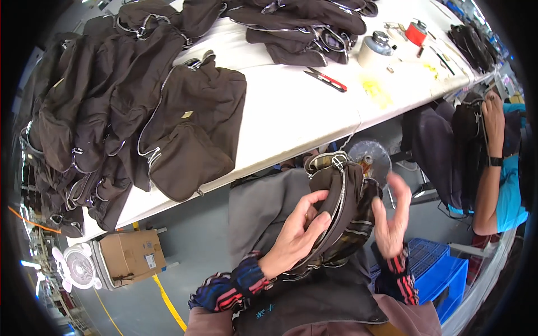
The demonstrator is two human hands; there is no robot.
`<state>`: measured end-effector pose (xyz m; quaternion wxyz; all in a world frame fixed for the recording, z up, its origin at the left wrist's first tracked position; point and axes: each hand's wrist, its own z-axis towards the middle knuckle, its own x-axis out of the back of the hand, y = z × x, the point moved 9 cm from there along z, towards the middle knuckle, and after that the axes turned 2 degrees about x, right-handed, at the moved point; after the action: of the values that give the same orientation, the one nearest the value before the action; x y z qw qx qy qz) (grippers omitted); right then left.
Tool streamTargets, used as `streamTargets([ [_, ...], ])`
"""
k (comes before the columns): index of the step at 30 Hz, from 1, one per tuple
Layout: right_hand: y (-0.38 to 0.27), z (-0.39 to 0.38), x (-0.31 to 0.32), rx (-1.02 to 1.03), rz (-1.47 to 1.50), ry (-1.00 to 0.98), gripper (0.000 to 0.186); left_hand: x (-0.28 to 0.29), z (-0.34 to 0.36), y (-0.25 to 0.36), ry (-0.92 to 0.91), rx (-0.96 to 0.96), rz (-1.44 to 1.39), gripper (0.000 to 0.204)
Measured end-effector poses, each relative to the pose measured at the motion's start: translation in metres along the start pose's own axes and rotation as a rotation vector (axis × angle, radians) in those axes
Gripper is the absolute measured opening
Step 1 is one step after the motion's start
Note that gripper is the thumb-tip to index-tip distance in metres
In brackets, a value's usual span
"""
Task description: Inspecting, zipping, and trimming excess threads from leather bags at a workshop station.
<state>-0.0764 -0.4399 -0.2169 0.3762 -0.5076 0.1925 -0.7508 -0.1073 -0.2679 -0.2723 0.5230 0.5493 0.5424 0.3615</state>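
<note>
Just beyond the white table edge, over grey cloth in front of the person, the dark brown fabric bag could slump or twist, as seemingly one hand steadies it. The left hand is clamped on its edge; the right hand, thumb and fingers apart, is at its far side, contact unclear. Loose checked lining might snag in the zipper teeth. The bag looks soft and rumpled, its silver zipper curving lengthwise to a metal slider.
</note>
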Motion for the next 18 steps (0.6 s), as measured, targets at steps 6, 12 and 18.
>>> streamTargets([
  [6, -0.001, -0.046, -0.049, -0.377, 0.544, -0.312, 0.067, -0.028, 0.014, -0.01, -0.135, 0.193, -0.347, 0.04],
  [12, -0.006, -0.028, -0.043, -0.537, 1.01, -0.294, 0.072, -0.04, 0.018, 0.015, -0.198, 0.051, -0.257, 0.039],
  [18, -0.004, -0.029, -0.052, -0.548, 1.116, -0.394, 0.081, -0.033, 0.012, 0.023, -0.169, 0.039, -0.147, 0.041],
])
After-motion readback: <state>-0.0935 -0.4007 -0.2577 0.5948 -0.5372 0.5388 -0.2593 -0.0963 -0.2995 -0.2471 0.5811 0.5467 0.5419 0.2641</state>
